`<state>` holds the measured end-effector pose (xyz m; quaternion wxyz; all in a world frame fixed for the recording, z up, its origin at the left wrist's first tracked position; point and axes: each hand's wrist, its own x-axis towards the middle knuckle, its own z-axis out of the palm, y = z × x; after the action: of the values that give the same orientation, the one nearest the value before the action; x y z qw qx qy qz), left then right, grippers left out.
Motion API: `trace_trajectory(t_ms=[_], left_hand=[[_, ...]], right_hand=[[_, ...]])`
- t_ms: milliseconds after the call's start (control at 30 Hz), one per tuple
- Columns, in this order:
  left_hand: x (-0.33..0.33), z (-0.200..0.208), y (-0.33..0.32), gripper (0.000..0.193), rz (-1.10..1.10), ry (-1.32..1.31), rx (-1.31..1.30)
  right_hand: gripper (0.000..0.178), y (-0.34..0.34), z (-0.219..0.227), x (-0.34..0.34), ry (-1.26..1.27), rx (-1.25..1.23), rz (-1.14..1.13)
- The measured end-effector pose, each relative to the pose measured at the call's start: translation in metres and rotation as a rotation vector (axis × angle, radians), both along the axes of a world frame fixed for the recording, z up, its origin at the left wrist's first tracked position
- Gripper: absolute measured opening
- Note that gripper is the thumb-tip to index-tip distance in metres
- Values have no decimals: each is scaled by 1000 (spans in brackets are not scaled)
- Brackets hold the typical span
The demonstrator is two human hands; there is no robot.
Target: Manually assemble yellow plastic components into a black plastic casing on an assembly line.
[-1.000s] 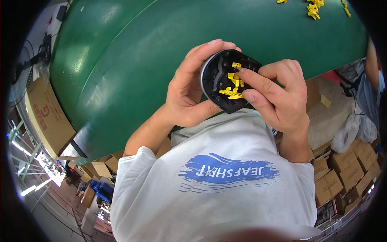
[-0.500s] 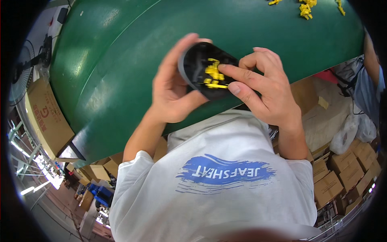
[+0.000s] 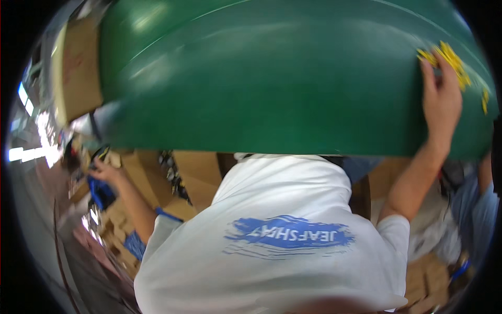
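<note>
The hands have parted since the earlier frames and the black disc is gone from view. The right hand [image 3: 442,102] lies flat, fingers spread, on the yellow clips [image 3: 451,62] at the far right of the green table [image 3: 272,89]. The left hand [image 3: 102,168] reaches down past the table's left edge among blurred boxes [image 3: 191,175]; its grip cannot be told.

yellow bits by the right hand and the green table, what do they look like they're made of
The yellow bits look like small moulded plastic: bright, even colour and thin sprig-like shapes, though blur hides detail. The right hand lies at their edge. The green table looks like smooth rubbery or vinyl sheet with a soft sheen; pale highlights spread across it, and no weave or grain shows.
</note>
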<state>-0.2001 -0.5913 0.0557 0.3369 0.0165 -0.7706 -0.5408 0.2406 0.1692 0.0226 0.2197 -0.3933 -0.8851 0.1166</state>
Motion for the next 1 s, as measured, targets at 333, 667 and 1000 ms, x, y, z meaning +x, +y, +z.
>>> trace_trajectory(t_ms=[333,667,1000], left_hand=[[137,-70,-207,60,793,-714,370],[-9,24,-29,70,402,74,-239],[-40,-18,463,66,-811,104,-300]], right_hand=[[21,21,-61,55,344,-394,228],[29,4,-56,50,301,-267,375],[29,-25,-9,33,343,-380,212]])
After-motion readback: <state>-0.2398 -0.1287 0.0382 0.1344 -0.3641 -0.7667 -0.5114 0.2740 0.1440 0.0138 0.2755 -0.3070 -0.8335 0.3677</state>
